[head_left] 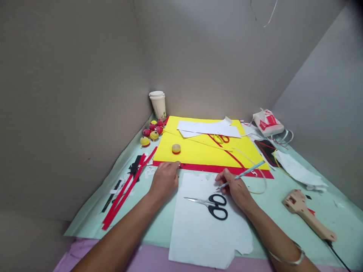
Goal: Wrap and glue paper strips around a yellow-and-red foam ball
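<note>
My right hand (236, 189) is closed on a light blue pencil (246, 172), whose tip touches the white sheet (198, 230) lying in front of me. My left hand (165, 178) rests by the sheet's upper left corner, fingers curled, at the edge of the red and yellow sheets (198, 151). Whether it pinches anything is hidden. Black-handled scissors (211, 204) lie shut on the white sheet between my hands. A small yellow and red roll (176, 148) stands on the yellow sheet.
Red paper strips (124, 192) and black scraps lie at left. Red and yellow balls (151, 132) and a paper cup (158, 104) sit in the back corner. A glue gun (307, 215) lies at right, a tissue pack (268, 122) behind. Grey walls enclose the table.
</note>
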### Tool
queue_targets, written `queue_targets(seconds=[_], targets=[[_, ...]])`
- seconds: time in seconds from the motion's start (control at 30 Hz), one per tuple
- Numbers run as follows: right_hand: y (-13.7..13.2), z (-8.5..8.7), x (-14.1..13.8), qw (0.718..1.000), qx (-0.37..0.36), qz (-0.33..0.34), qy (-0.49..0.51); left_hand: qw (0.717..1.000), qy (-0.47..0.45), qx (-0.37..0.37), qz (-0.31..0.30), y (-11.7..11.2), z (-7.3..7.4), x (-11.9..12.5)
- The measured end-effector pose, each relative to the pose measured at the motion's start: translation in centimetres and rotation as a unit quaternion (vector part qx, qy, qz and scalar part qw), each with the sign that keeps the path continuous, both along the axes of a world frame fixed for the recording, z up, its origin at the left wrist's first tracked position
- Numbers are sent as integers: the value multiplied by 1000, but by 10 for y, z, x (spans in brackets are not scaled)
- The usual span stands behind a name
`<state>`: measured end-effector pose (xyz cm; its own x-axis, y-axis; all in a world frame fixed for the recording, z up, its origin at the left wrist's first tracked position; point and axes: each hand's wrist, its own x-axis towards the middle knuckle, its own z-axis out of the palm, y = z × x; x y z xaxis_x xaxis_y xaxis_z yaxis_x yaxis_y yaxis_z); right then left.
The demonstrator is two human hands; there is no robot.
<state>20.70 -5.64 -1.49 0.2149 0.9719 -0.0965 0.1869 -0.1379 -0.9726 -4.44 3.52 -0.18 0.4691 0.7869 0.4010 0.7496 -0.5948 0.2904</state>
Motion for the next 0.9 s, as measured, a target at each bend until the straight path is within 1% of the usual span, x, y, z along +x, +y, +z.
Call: queue_targets(seconds=[0.13, 0.4, 0.73, 0.9], targets=[[0, -1, 0, 1000, 3, -1, 2, 1000, 8, -7, -1, 1, -3, 0], [-1, 3, -2, 1000, -4, -6, 0, 1000, -4, -18, -14, 5, -7, 0], [-1, 2, -2, 1000, -4, -6, 0, 999, -47, -12, 4, 9, -8, -2], [-2, 3, -2, 1000, -1, -2, -10, 999, -44, 1, -8, 8, -6, -3]])
